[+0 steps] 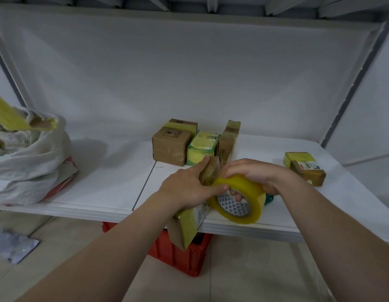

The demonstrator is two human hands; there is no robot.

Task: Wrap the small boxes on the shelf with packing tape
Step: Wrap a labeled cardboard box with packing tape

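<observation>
Nearest us, below the shelf's front edge, stands a red crate (178, 258). The near end of the long box (187, 225) hangs out over it.

The long box lies with its long axis running away from us, tilted: near end low and past the front edge of the shelf (102, 192), far end raised toward the back. Yellowish tape already covers part of it.

The left hand (184, 188) grips this box about its middle. The forefinger is laid straight along the upper edge and the thumb is on the right side; the other fingers are hidden behind the box.

The right hand (254, 171) is clamped on the tape roll (243, 184), curled over the top with fingertips showing inside the core. The roll stands on edge just right of the box, touching it beside the left thumb (we cannot tell whether the free end of the tape is stuck down).

We judge a wrap to be in progress. The next pass must carry the roll across the box's long axis, so the right hand leads and the left holds or turns the box.

Farther back stand three boxes (171, 147) close together. Two more boxes (304, 168) lie well to the right, and a white bag (30, 160) sits far left.
</observation>
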